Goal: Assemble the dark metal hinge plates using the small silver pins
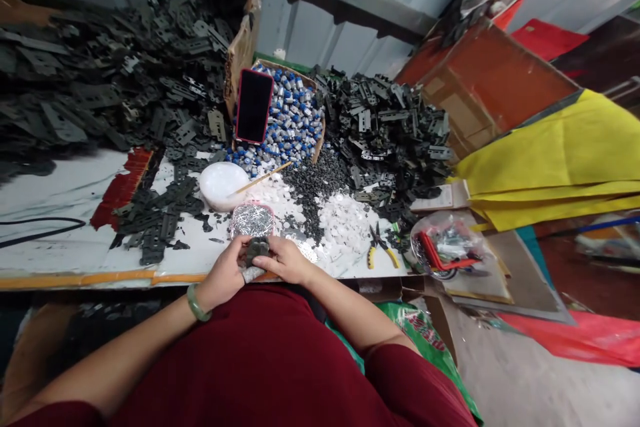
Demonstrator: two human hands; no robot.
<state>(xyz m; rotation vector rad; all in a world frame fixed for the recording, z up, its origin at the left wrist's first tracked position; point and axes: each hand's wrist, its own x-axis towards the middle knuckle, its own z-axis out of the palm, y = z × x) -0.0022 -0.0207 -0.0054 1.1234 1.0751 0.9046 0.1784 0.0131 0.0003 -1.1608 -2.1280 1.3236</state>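
My left hand (225,272) and right hand (286,260) are covering most of the dark piece (257,248), so I'm not seeing its full shape. The frame's left edge is cutting off the heap of dark plates (100,87) at upper left. My phone (254,105) is hiding part of the cardboard tray (320,140), the blue-and-white parts (295,121) are showing too small to identify, and the clear plastic bag (447,247) at right is blurring what's inside.

1. Dark grey perforated part (257,248): held up between left hand (225,273) and right hand (286,260), gripped by both, exact orientation unclear.
2. Pale whitish piece (253,273): directly beneath it, against left hand's fingers; form unclear.
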